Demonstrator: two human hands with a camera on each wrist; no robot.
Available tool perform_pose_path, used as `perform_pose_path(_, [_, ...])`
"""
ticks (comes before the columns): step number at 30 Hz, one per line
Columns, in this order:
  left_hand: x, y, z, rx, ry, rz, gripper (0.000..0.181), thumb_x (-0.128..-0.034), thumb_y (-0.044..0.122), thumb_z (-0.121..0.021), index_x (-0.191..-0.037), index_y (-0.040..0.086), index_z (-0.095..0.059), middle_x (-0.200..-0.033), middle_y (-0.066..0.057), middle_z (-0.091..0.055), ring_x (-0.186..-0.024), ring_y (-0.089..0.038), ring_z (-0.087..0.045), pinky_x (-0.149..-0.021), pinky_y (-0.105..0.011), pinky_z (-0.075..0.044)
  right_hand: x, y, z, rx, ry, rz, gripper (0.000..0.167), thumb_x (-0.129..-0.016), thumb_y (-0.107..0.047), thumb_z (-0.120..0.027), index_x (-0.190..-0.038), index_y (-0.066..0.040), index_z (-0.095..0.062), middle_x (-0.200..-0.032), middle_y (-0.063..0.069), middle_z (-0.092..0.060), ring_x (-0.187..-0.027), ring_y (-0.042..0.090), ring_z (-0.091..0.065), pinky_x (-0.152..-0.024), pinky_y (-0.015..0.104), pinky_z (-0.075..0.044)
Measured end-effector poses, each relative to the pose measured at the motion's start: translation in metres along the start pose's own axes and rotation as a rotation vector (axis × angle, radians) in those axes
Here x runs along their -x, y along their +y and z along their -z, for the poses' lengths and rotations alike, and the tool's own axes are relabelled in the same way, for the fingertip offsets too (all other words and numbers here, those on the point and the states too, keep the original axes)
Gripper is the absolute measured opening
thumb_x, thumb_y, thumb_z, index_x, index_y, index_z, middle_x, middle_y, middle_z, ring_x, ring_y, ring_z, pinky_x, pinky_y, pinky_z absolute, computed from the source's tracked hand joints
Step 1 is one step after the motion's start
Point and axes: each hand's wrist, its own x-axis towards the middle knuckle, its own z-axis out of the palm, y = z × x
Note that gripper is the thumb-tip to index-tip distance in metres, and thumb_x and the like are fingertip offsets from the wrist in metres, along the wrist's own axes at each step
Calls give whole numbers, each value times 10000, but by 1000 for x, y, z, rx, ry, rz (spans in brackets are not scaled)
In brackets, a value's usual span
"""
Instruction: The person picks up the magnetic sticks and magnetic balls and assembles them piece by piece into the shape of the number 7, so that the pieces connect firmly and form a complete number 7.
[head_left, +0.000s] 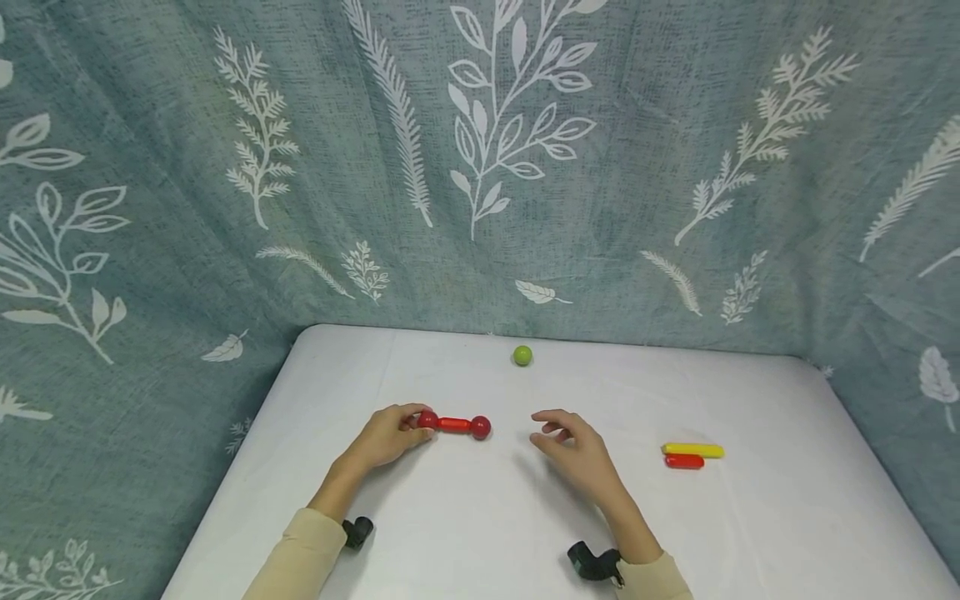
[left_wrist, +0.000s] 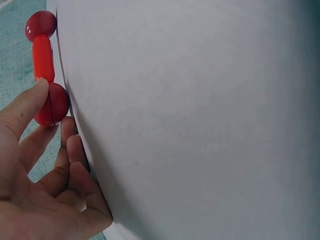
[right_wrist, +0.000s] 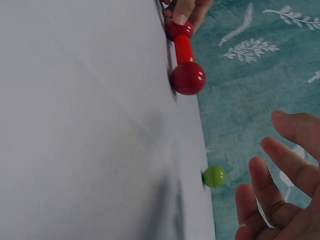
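Note:
A dumbbell-shaped piece lies on the white table: a red-orange rod [head_left: 454, 425] with a dark red ball at each end. My left hand [head_left: 387, 435] pinches the left ball [left_wrist: 59, 104] between thumb and fingers. The right ball [head_left: 481, 427] is uncovered and touches the rod's other end. To the right of it, my right hand [head_left: 573, 450] hovers over the table, fingers loosely bent and holding nothing. In the right wrist view its fingers [right_wrist: 287, 162] are spread apart from the far red ball [right_wrist: 188, 78].
Near the table's back edge sits a green ball [head_left: 522, 356]. Off to the right, a yellow stick [head_left: 693, 450] lies alongside a shorter red stick [head_left: 685, 462]. A patterned teal cloth [head_left: 480, 167] hangs behind the white table [head_left: 450, 533].

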Motion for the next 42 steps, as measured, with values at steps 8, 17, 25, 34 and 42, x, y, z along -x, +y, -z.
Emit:
perform_pose_path(8, [1,1,1,12,0,6,450,-894,239,-780,-1292,63,-665,-839,18,-612,-737,-153,-534,-640,-318,-458,26,4,32,54,37,18,332,-912,-290,-761,-1219,-179,-702,-1094,84,-648,-947,197,-572,-780,385,-470])
perform_pose_path(17, [1,0,0,11,4,6,443,-891,244,-782,-1284,73,-671,-845,22,-615,-753,-153,-540,-655,-317,-464,50,13,65,73,102,-5,355,-927,-337,-737,-1235,-165,-698,-1131,87,-646,-952,188,-554,-779,347,-436])
perform_pose_path(25, [0,1,-1,9,0,12,450,-892,245,-781,-1292,73,-667,-841,22,-609,-741,-149,-530,-646,-313,-451,65,29,89,134,144,-102,359,-947,-424,-689,-1248,-227,-691,-1152,37,-645,-972,158,-547,-793,306,-405])
perform_pose_path(34, [0,1,0,9,0,-2,455,-890,244,-783,-1289,58,-666,-855,19,-615,-756,-151,-538,-645,-301,-458,74,43,107,175,187,-131,382,-957,-397,-686,-1263,-169,-690,-1167,67,-645,-953,142,-546,-747,279,-443])
perform_pose_path(42, [0,-2,-2,11,8,-13,451,-883,239,-790,-1279,59,-672,-839,23,-610,-743,-146,-531,-634,-306,-453,77,55,120,177,237,-145,371,-957,-349,-698,-1259,-133,-690,-1180,100,-665,-925,88,-546,-736,234,-438])
